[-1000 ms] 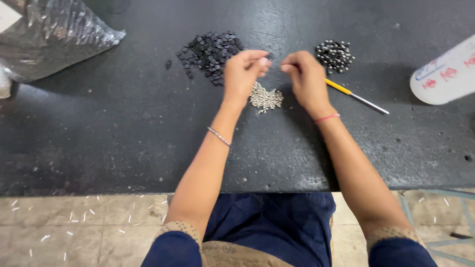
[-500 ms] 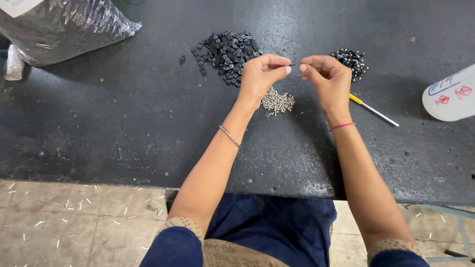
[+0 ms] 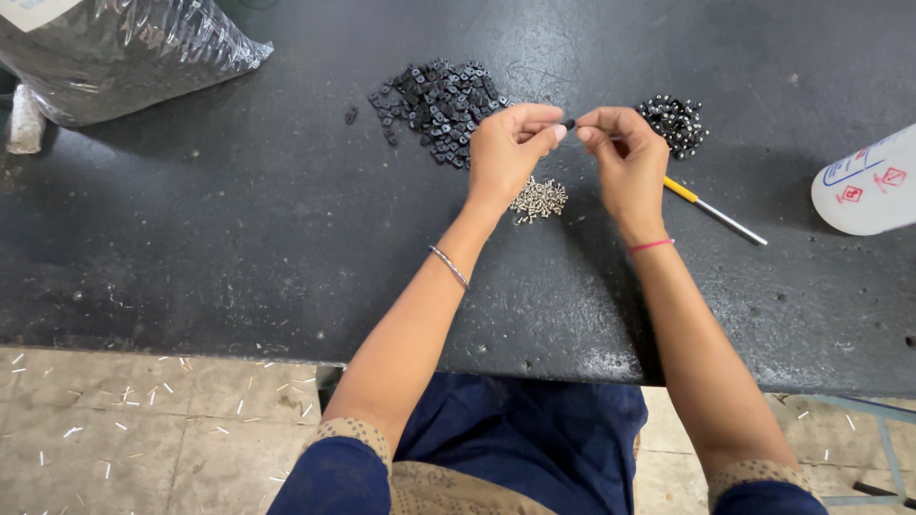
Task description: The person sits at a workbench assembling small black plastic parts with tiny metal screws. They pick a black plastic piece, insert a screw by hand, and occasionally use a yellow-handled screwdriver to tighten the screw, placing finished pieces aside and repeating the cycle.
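My left hand (image 3: 510, 153) and my right hand (image 3: 625, 162) meet fingertip to fingertip above the black table (image 3: 239, 219), pinching a tiny black part (image 3: 570, 123) between them. A heap of small black pieces (image 3: 439, 95) lies just left of my left hand. Below the fingertips sits a small heap of silvery screws (image 3: 539, 198). A second, smaller heap of black pieces with pale dots (image 3: 675, 122) lies right of my right hand. A screwdriver with a yellow handle (image 3: 716, 211) lies partly under my right wrist.
A clear plastic bag of dark parts (image 3: 114, 52) lies at the table's far left. A white plastic bottle (image 3: 868, 186) lies on its side at the right edge. Pale scraps litter the floor (image 3: 124, 429) in front of the table.
My hands have drawn closer until the fingertips meet on the small part. The view has shifted slightly, so everything sits a little lower and to the right.
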### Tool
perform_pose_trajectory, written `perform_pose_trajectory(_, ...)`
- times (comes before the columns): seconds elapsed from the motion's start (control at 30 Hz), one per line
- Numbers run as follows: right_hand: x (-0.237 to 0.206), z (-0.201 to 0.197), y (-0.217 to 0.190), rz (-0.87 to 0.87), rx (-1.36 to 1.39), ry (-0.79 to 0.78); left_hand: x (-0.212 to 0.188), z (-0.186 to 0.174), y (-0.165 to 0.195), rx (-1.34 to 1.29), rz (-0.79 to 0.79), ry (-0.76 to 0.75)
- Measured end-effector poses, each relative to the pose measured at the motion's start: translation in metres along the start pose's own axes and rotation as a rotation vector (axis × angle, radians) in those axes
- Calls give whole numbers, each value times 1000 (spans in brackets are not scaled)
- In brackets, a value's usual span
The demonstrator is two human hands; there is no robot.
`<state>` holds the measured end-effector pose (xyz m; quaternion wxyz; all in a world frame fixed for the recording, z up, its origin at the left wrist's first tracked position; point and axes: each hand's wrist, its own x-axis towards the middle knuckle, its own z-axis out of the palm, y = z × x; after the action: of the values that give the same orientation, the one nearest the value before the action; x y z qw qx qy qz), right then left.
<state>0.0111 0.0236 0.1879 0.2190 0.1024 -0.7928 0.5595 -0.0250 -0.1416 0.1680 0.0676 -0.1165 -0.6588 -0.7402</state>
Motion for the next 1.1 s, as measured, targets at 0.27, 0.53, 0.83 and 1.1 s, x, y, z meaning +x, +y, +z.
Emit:
perform_pose_trajectory(0.27, -1, 1, -1, -47, 0, 43, -6, 8, 6, 118, 50, 2)
perform_pose_trajectory(0.53, 1, -1, 14, 53, 99, 54, -6, 10, 8, 134, 65, -20)
perform_pose_trajectory(0.83, 2, -2, 13, 104, 311, -17, -11, 12, 20, 205, 123, -34)
perform_pose_trajectory(1.1, 2, -9, 39, 103, 371, -110, -17, 17, 17, 304, 254, -29)
